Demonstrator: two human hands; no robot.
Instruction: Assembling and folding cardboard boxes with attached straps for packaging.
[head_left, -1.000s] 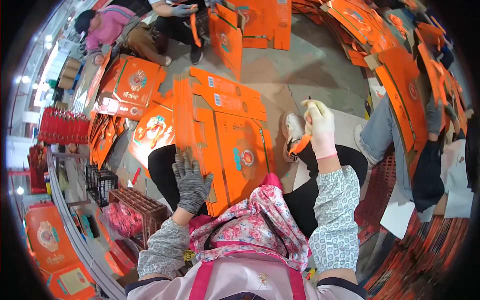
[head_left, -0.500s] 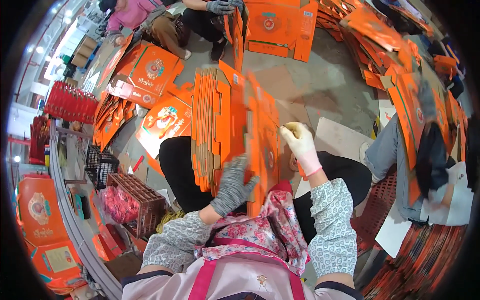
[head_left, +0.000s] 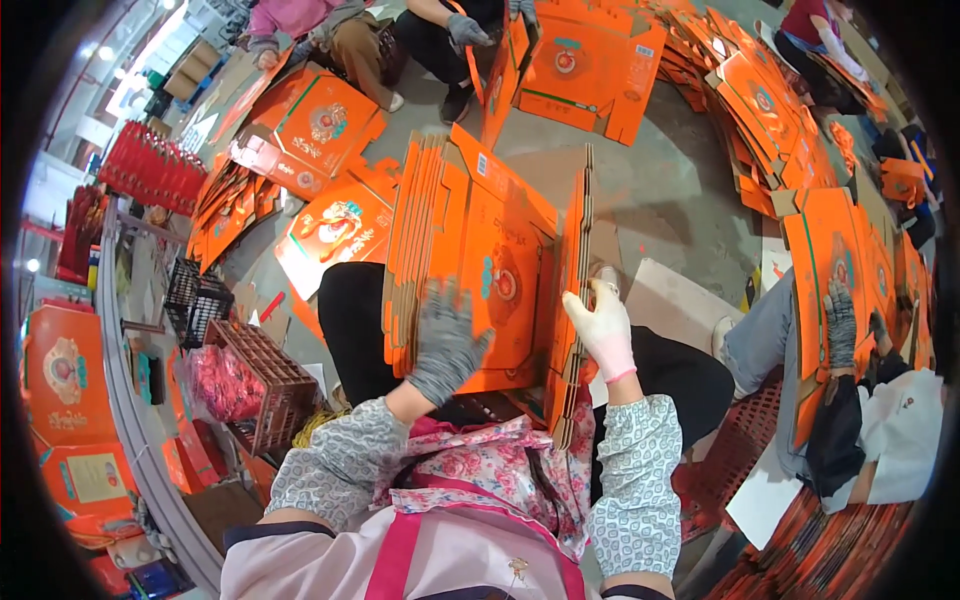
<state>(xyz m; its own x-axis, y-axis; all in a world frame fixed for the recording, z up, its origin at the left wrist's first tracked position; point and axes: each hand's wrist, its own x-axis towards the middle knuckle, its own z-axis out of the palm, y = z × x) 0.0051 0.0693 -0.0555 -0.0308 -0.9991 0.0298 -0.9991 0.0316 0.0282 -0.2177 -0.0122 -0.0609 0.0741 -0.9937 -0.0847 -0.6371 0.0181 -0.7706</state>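
Observation:
Between my knees stands a stack of flat orange cardboard boxes on edge, brown edges showing on its left side. My left hand, in a grey knit glove, lies open with fingers spread against the face of that stack. To its right, a thinner bundle of flat cardboard boxes stands upright, parted from the stack by a gap at the top. My right hand, in a white glove, is closed at the right side of this bundle; some fingertips are hard to make out.
Orange flat boxes lie ahead on the left. A brown plastic crate with pink packets stands left. Co-workers sit ahead and at right, where a person's grey-gloved hand touches orange boxes. White board lies on the floor.
The thinner bundle has swung right, away from the stack, to my right hand. My left hand has shifted onto the stack's face with fingers spread. The view has turned slightly.

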